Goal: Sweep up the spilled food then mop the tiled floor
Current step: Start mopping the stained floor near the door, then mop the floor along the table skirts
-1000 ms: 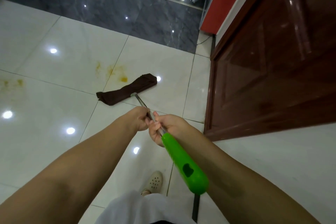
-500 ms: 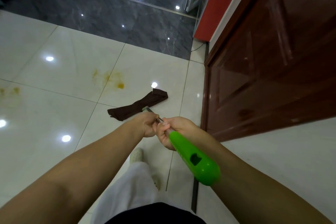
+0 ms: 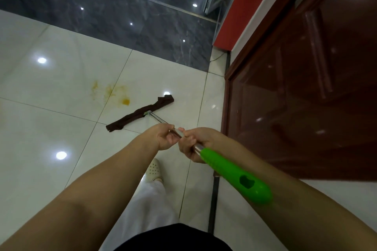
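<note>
Green plastic caps the near end of the mop handle (image 3: 236, 175), which runs from the lower right of the frame up toward the centre as a thin metal shaft. The right hand (image 3: 195, 144) grips the shaft just above the green grip, its fingers curled tight round the metal. The left hand (image 3: 163, 135) holds the shaft just ahead of it, fingers likewise wrapped round the shaft, and the two hands nearly touch.

The shaft ends at the brown mop cloth (image 3: 140, 113), a long narrow strip lying flat on the white tiled floor (image 3: 51, 120) just above the hands in the frame, slanting from lower left to upper right. Just beside its upper-left edge sits a yellow-orange food stain (image 3: 120, 97), with paler smears spreading left of it; the cloth does not cover the stain.

A band of dark grey marble tiles (image 3: 122, 16) crosses the upper part of the frame. A glossy dark red-brown wooden door (image 3: 306, 87) fills the right side, and a red panel (image 3: 238, 12) stands above it. At bottom centre a white trouser leg (image 3: 151, 210) and a pale perforated shoe (image 3: 153, 171) show between the forearms.
</note>
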The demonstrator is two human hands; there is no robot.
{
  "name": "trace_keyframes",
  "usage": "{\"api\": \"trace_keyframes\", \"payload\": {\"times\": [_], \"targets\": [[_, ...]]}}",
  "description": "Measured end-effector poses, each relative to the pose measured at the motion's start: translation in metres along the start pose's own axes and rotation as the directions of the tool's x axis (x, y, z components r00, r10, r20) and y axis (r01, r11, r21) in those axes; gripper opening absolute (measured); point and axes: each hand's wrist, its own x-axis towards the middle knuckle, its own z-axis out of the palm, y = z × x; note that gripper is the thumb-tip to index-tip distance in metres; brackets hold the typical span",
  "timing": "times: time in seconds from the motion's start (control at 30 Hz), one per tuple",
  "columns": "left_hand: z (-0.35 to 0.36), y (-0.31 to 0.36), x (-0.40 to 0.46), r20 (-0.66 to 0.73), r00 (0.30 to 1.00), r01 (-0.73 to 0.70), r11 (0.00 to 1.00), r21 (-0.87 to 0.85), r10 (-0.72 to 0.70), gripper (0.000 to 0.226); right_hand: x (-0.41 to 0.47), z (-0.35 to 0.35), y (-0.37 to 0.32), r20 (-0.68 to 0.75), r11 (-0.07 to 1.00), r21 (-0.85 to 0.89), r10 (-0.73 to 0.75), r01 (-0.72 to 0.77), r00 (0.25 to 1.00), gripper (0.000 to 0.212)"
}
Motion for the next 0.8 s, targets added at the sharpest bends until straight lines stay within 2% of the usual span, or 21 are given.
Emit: {"api": "trace_keyframes", "payload": {"times": [0.07,0.27,0.5,0.7,0.8], "targets": [[0.002,0.019,0.007,-0.024,0.999,-0.024,1.000,0.014,0.024,0.028,0.011,0.009,-0.016,-0.011,1.000,-0.021,-0.008,0.008,1.000,0.019],[0.004,0.084,0.014,-0.052,0.996,-0.067,0.997,-0.022,0.066,0.033,0.054,0.046,-0.071,-0.068,0.993,-0.118,-0.012,0.004,0.998,0.028],[-0.001,0.146,0.029,-0.104,0.984,-0.149,0.986,-0.067,0.142,0.031,0.085,0.090,-0.121,-0.072,0.979,-0.204,-0.017,0.002,0.997,0.029],[0.010,0.159,0.041,-0.135,0.976,-0.187,0.977,-0.103,0.173,0.032,0.076,0.096,-0.151,-0.063,0.967,-0.251,0.032,-0.047,0.997,0.027],[0.028,0.154,0.044,-0.148,0.971,-0.206,0.969,-0.134,0.186,0.033,0.056,0.091,-0.168,-0.035,0.937,-0.326,0.121,-0.126,0.992,0.037]]}}
